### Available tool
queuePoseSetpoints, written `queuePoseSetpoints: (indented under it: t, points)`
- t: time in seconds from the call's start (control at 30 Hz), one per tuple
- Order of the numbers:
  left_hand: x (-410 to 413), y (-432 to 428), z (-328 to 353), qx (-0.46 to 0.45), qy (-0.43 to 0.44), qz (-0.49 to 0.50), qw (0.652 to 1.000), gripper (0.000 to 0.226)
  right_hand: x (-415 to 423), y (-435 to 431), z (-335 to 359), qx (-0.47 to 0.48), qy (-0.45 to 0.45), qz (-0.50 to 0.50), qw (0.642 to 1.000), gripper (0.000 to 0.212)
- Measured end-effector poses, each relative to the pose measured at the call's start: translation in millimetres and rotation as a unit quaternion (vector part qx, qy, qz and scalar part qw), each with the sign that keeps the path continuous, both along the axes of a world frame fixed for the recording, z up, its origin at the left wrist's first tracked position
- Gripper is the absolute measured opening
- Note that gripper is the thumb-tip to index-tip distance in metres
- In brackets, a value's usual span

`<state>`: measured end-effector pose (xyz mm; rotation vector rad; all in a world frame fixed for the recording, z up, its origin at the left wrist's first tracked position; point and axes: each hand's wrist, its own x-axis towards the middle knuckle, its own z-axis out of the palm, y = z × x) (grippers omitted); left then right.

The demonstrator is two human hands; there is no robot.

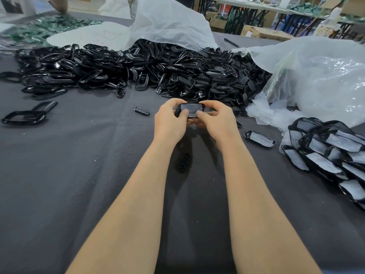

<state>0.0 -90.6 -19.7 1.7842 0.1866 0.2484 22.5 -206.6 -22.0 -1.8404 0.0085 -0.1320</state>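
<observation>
Both my hands hold one black key-fob shell (pixel 191 108) with a grey film on its face, above the middle of the grey table cloth (pixel 79 165). My left hand (pixel 169 123) grips its left end, thumb pressed on top. My right hand (pixel 217 121) grips its right end, thumb on the lower edge. A small black button pad (pixel 141 110) lies on the cloth just left of my hands. A blurred black part (pixel 183 162) lies between my forearms.
A big heap of black shells and frames (pixel 138 70) runs across the back, partly under white plastic bags (pixel 169 22). Stacked film-covered shells (pixel 331 153) sit at the right, one loose shell (pixel 259 136) beside them. Black frames (pixel 27 115) lie at left. Another person's hand (pixel 59 4) reaches over green boards far left.
</observation>
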Motion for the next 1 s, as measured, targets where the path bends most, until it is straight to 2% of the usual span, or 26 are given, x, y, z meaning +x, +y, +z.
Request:
queuePoseSetpoints:
  t: [0.17, 0.33, 0.5, 0.57, 0.87, 1.0]
  points:
    - [-0.8, -0.7, 0.1, -0.006, 0.000, 0.000, 1.000, 0.020, -0.1, 1.5, 0.3, -0.015, -0.010, -0.011, 1.000, 0.021]
    - [-1.5, -2.0, 0.5, 0.052, -0.004, -0.014, 0.999, 0.034, -0.8, 3.2, -0.1, -0.002, -0.014, -0.020, 1.000, 0.022]
    - [-0.7, -0.3, 0.6, 0.023, -0.002, -0.004, 1.000, 0.034, -2.4, 5.3, 1.7, -0.013, -0.035, -0.016, 0.999, 0.017]
    - [-0.8, -0.8, -0.2, 0.013, -0.009, -0.009, 1.000, 0.034, -3.1, 5.8, 2.5, -0.021, -0.039, -0.026, 0.999, 0.021]
    - [-0.6, -1.3, 0.2, -0.015, 0.002, -0.018, 1.000, 0.033, -4.7, 6.3, 4.3, 0.004, -0.014, -0.044, 0.999, 0.015]
    - [-1.5, -2.4, 0.6, -0.008, 0.001, -0.026, 1.000, 0.034, -5.6, 5.7, 3.7, -0.028, -0.035, -0.053, 0.998, 0.023]
